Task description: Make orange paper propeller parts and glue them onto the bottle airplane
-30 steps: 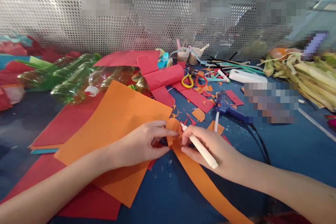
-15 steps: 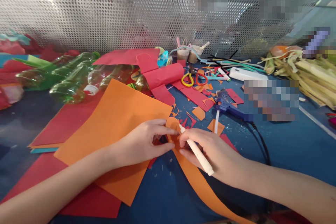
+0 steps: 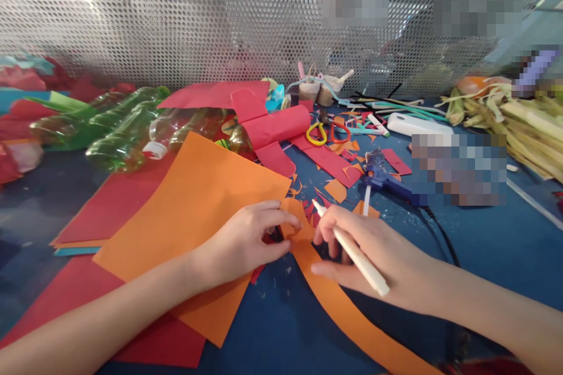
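Observation:
A long orange strip (image 3: 343,307) with a rounded end curves from the middle of the table to the lower right. My left hand (image 3: 250,237) pinches the strip near its rounded end, its forearm crossing a large orange sheet (image 3: 189,205). Held in my right hand (image 3: 373,252) is a white marker (image 3: 361,261), its tip pointing up and left, just right of the strip's end and apart from it. The thumb of that hand is stretched out over the strip.
Red sheets (image 3: 118,205) lie under the orange one. Behind are green plastic bottles (image 3: 127,135), a rolled red piece (image 3: 281,126), scissors (image 3: 325,132) and paper scraps. A blue glue gun (image 3: 389,181) with a cable lies right, corn husks (image 3: 519,117) beyond.
My right hand has moved right with the marker, and its thumb has spread away. The marker's tip has left the strip's end. My left hand has barely moved.

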### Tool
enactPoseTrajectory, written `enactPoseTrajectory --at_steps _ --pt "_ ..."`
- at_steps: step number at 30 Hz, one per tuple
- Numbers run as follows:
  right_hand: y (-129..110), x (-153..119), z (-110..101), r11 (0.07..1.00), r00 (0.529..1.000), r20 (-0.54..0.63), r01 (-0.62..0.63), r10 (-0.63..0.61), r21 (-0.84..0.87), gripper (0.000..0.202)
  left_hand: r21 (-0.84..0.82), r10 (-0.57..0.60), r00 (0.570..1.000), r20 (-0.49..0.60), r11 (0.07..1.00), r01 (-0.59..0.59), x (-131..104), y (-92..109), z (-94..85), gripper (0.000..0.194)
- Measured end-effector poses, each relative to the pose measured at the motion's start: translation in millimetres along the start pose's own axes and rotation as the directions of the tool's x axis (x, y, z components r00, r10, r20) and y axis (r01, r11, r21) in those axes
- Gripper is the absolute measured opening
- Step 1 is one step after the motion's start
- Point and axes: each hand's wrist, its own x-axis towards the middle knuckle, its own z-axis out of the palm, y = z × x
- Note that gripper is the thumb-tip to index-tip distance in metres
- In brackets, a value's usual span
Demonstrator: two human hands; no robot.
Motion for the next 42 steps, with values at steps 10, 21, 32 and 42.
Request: enactPoseTrajectory --at_steps 10,21,32,42 --pt "-2.8 2.9 -0.4 0.997 0.993 0.111 -0.038 0.030 0.068 0.025 -0.009 0.002 1.000 -0.022 1.000 -0.002 -1.0 -0.5 1.7 0.020" --pt "-12.3 -5.5 -18.0 0.992 0.961 0.270 -0.082 0.053 0.096 0.029 0.022 -0.095 0.994 -0.053 0.995 0.096 -0.4 1.8 1.1 0.019" --pt "2.6 4.3 -19.2 0.997 0.988 0.146 -0.064 0.058 0.031 0.032 0.046 -0.054 0.996 -0.068 0.997 0.057 1.3 1.9 0.8 0.021" --pt "-3.9 -1.0 -7.3 0.999 0.990 0.141 0.017 -0.022 0.034 0.018 0.057 -0.067 0.995 -0.075 0.996 0.071 1.1 1.1 0.6 0.030"
